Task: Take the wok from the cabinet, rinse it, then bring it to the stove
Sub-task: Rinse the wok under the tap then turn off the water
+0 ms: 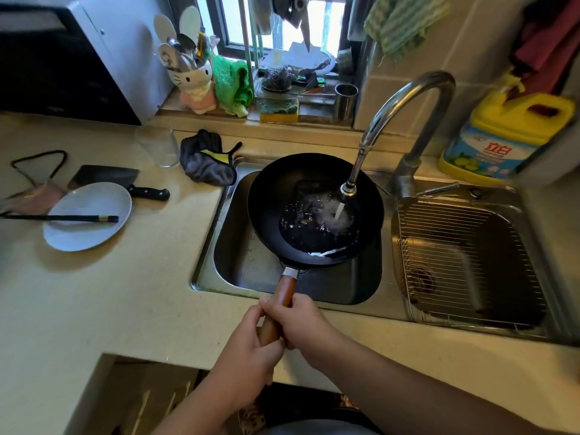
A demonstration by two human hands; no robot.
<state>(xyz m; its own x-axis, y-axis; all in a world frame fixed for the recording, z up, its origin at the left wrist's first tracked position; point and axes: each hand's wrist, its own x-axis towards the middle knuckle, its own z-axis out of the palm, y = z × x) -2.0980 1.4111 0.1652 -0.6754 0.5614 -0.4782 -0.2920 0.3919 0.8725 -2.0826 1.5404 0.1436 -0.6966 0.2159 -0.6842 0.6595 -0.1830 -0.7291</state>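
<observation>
The wok (315, 208) fills most of the left sink basin (226, 246) with the faucet (408, 120) spout hanging into it, while the surface (125, 302) between the plate (88, 216) and the basin lies bare.

On the bench (125, 293) a white plate (78, 230) carries chopsticks (62, 218) — beside it a cleaver (106, 178), a glass (157, 147), a dark cloth (205, 163); yellow detergent jug (502, 136) far right.
</observation>
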